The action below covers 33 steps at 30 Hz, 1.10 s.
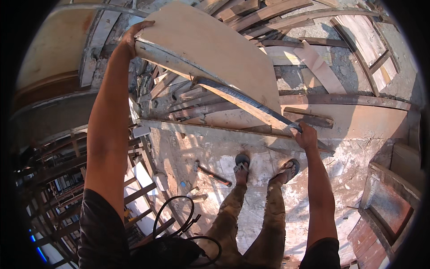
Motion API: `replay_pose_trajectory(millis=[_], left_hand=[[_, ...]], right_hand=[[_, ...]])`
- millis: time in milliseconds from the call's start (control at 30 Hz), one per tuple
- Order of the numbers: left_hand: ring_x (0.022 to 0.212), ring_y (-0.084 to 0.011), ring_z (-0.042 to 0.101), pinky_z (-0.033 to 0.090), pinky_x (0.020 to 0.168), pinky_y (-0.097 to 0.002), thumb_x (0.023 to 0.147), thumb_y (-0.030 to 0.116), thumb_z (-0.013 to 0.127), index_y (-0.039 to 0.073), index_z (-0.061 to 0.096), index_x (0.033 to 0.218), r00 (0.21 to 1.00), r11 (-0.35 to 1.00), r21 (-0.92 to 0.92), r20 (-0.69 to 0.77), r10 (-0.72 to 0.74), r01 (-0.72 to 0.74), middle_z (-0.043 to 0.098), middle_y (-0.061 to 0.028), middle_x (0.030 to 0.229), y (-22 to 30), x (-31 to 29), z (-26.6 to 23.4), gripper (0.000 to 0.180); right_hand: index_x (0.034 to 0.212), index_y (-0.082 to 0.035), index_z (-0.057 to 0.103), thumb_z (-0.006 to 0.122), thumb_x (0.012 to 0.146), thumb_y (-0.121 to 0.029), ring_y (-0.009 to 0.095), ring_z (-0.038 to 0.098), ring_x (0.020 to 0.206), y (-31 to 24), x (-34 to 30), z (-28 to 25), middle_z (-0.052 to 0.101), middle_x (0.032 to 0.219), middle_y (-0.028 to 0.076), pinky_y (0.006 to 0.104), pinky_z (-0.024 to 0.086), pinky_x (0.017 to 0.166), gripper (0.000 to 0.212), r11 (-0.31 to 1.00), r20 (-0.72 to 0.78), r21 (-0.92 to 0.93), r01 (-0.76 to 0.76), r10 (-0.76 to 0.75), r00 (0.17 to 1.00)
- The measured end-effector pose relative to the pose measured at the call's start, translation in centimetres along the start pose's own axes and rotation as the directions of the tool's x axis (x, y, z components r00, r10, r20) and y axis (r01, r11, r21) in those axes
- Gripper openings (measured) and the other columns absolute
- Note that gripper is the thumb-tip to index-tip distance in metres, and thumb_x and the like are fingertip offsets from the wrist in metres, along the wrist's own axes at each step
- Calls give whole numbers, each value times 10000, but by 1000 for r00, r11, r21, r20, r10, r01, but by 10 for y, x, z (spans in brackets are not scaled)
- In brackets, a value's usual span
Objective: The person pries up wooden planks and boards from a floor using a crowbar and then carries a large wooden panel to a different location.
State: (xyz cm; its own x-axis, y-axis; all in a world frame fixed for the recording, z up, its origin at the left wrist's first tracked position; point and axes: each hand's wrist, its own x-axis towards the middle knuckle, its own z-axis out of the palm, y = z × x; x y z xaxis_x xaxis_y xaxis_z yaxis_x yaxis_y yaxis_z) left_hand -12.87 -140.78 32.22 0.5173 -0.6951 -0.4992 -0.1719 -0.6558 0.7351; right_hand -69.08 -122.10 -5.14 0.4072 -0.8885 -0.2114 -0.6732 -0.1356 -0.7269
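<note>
**Upper middle of the frame: tan panel (215, 49) is being held at a slant, two-handed**

Panel is sitting from upper left to centre of the frame, broad face up, lower edge running down toward the right. Left hand (131, 39), upper left, is gripping the panel's corner, fingers curling over the edge. Right hand (306, 136), right of centre, is closing in a fist around the dark strip (251, 99) that is running along that lower edge. Can't tell if strip is fixed to panel.

Below the panel, a long board (197, 129) is lying across mid-frame. Scrap timber (268, 15) is piling up at top centre and upper right, loose and crossing. A flat brownish sheet (363, 119) is lying right of centre.

Lower middle: hammer (215, 175) with orange-and-black handle is lying on the floor (264, 201), left of the feet. Person is standing in sandals (293, 172), both feet on that floor. Black cord (192, 208) is looping at lower left of centre. Wooden frame (394, 179) is standing or lying at lower right; can't tell which.
</note>
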Motion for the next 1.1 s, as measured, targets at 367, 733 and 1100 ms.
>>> replay_pose_trajectory(millis=[367,733,1100], left_hand=[[868,-300,714,597,778,-493,743,380,791,112,729,1094,1000,997,-74,-14,0,-1,718,-126,1071,-2,3,-3,446],[836,-293,726,604,766,-457,769,412,754,29,673,1153,990,988,-69,-30,137,-139,719,-149,1061,9,-26,32,548],[824,-316,688,585,745,-426,878,274,595,-89,519,1227,979,977,-194,160,123,-91,652,-222,1015,51,-109,157,509]], right_hand=[[987,-14,630,606,898,-557,444,645,873,-8,-8,-37,660,868,260,528,481,738,551,997,24,-41,-59,60,998],[896,-28,673,658,885,-513,351,604,607,-33,-75,-83,600,618,153,457,451,595,486,962,152,-48,-269,274,950],[730,-6,593,528,1017,-406,141,431,517,-244,-274,-215,478,533,55,374,370,509,495,751,158,123,-649,631,760]])
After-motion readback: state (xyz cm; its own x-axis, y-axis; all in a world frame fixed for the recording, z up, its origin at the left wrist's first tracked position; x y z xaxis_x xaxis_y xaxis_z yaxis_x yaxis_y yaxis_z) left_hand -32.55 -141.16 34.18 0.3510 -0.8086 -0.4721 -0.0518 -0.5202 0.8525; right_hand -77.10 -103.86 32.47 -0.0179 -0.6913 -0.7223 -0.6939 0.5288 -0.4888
